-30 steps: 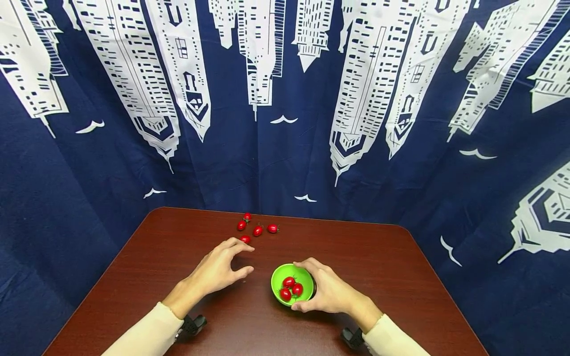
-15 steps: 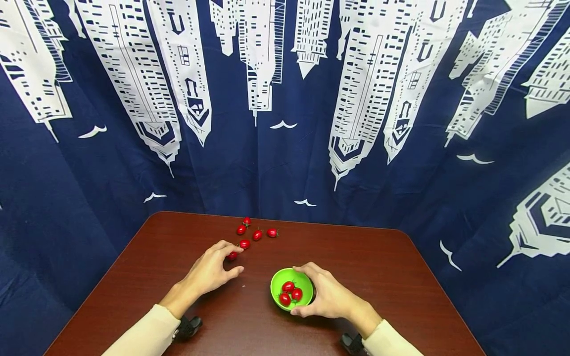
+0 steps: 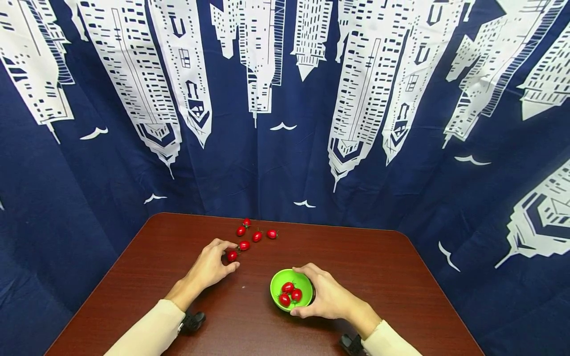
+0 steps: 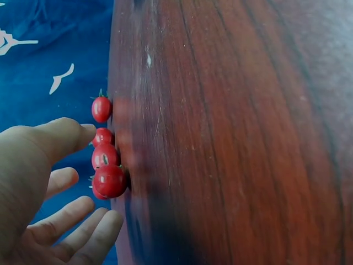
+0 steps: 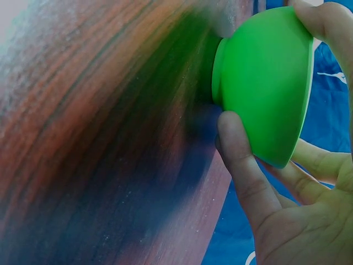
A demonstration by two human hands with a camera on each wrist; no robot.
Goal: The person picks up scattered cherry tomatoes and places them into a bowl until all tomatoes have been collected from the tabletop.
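My left hand (image 3: pixel 210 267) reaches low over the table, thumb and fingers spread apart on either side of a red cherry tomato (image 3: pixel 232 255). In the left wrist view there is a gap between the fingers (image 4: pixel 105 237) and the nearest tomato (image 4: pixel 110 181). A second cherry tomato (image 3: pixel 244 245) lies just past the fingertips. My right hand (image 3: pixel 329 294) grips a small lime-green bowl (image 3: pixel 277 283) by its side, thumb and fingers around the rim. Three cherry tomatoes (image 3: pixel 287 287) with green stems sit inside it. From the right wrist, only the bowl's outer wall (image 5: pixel 265 83) shows.
Several more cherry tomatoes (image 3: pixel 257 236) lie scattered near the far edge of the dark brown wooden table (image 3: pixel 356 262). Behind the table hangs a navy cloth (image 3: pixel 231 163) printed with white buildings and birds.
My left hand has moved left and down to the nearest tomato, which it hid at first. The right hand stays at the bowl. The head view has tilted slightly up.
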